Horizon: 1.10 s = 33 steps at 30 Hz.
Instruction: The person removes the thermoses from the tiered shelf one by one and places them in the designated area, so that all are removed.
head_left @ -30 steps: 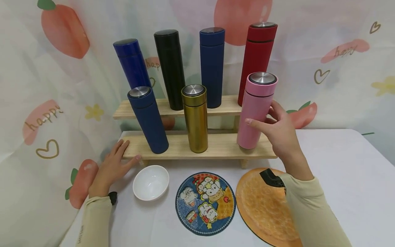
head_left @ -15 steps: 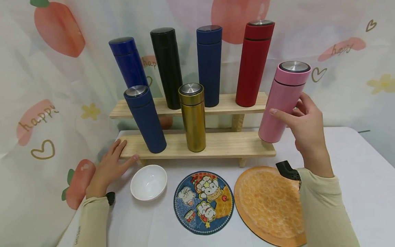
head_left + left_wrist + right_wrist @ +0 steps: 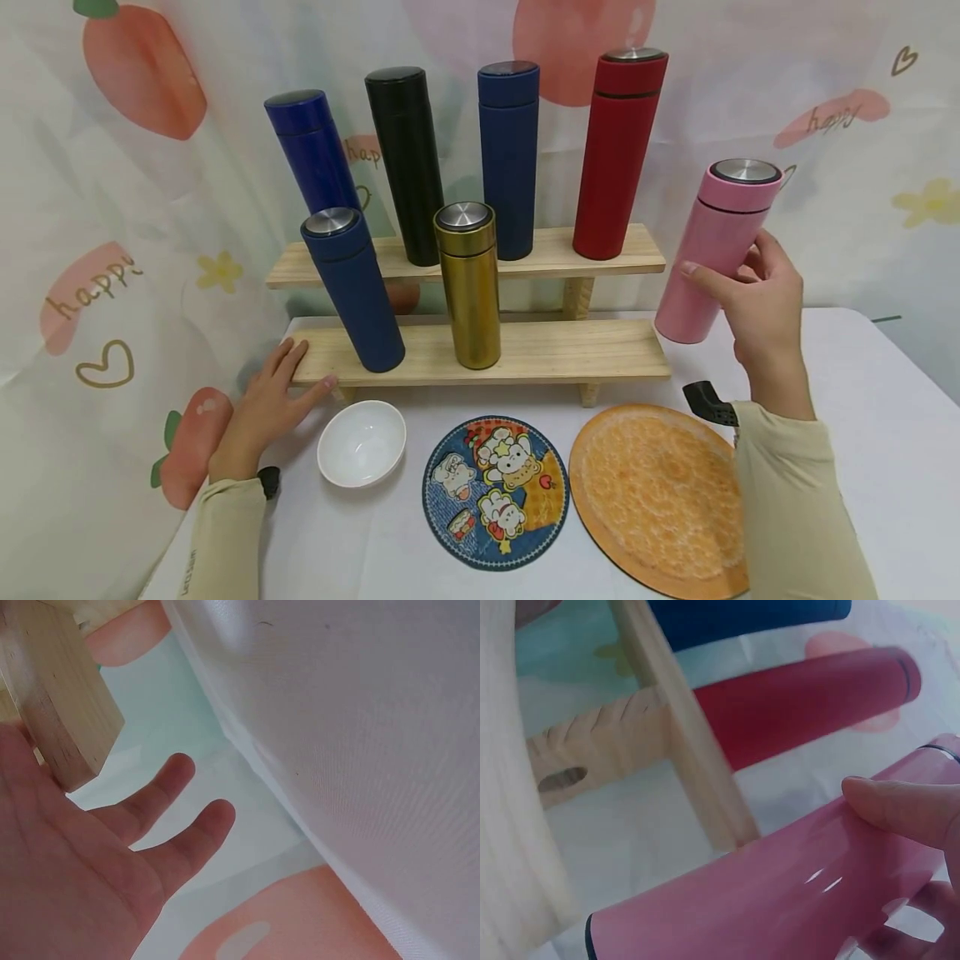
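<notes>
My right hand (image 3: 768, 321) grips a pink thermos bottle (image 3: 716, 258) around its middle, thumb in front and fingers behind. The bottle tilts, its steel-topped lid leaning right, just off the right end of the lower shelf (image 3: 570, 354). In the right wrist view the pink bottle (image 3: 765, 892) lies between thumb and fingers. My left hand (image 3: 266, 417) rests against the left end of that shelf, thumb at the front edge; in the left wrist view, two fingers (image 3: 202, 840) stretch out straight past the wood (image 3: 60, 690). A navy bottle (image 3: 356, 296) and a gold bottle (image 3: 468, 292) stand on the lower shelf.
On the upper shelf (image 3: 547, 262) stand a bright blue bottle (image 3: 315, 158), a black one (image 3: 405, 167), a navy one (image 3: 510, 167) and a red one (image 3: 618, 158). In front lie a white bowl (image 3: 362, 446), a round cartoon mat (image 3: 495, 492) and a bread-patterned round mat (image 3: 656, 492).
My right hand has lifted the pink thermos bottle off the lower shelf and carried it right, past the shelf's end, then slightly lower. The left hand stays at the shelf.
</notes>
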Motion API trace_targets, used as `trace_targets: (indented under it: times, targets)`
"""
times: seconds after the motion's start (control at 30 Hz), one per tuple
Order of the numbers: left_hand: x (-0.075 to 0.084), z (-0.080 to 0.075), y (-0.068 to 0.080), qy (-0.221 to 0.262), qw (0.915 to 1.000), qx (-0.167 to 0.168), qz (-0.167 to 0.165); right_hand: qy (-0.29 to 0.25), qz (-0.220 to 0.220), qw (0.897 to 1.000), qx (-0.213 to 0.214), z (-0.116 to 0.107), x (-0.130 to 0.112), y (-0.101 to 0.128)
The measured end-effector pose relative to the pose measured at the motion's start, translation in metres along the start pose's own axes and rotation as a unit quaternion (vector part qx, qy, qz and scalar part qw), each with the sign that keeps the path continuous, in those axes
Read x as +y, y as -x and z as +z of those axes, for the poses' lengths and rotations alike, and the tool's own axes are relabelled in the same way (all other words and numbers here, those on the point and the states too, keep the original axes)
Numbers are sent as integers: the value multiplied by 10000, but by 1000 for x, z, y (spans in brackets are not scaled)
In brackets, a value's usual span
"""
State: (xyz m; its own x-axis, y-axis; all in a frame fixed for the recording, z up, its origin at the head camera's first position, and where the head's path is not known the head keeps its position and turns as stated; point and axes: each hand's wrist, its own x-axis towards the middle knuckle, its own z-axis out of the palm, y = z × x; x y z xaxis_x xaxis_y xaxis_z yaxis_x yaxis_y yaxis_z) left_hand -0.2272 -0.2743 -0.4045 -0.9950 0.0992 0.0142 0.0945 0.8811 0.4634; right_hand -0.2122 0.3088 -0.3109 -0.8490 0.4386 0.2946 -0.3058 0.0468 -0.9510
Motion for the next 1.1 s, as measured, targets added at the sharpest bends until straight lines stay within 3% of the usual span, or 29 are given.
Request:
trace_targets:
  times: [0.43,0.63,0.83,1.0,1.1]
  targets:
    - [0,-1,0,-11,10000,-5,11,-45,85,9996,247,-9,46,-30]
    - [-1,1,-1,-34,10000,-51,-42,618,284,9976,158,-15,59,-36]
    - [-2,2,-1,30,10000,-23,-14,888,527,9946,-66,-17,73,-41]
    - [-3,2,0,126,9999,25,67,1671,464,9846,-242,-16,85,-44]
    - [-3,2,0,135,9999,31,76,1866,390,9812,-287,-17,91,-45]
